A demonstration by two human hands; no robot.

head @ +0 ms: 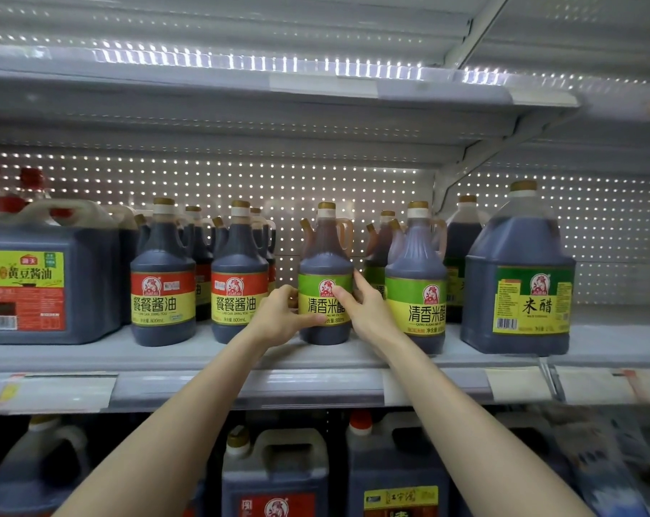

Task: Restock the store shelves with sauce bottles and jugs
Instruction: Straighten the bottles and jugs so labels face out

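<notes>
A green-labelled rice vinegar bottle (325,263) stands upright at the front of the middle shelf (189,358). My left hand (282,317) grips its lower left side, thumb across the label's bottom. My right hand (364,305) holds its right side, thumb on the label and fingers reaching behind. To its left stand two red-labelled soy sauce bottles (163,278) (238,278). A second green-labelled vinegar bottle (416,281) stands just right of my right hand.
A large soy sauce jug (49,270) sits at the shelf's left, and a big vinegar jug (519,278) at its right. More bottles stand in rows behind. Several jugs (275,475) fill the shelf below. The upper shelf edge (278,83) overhangs.
</notes>
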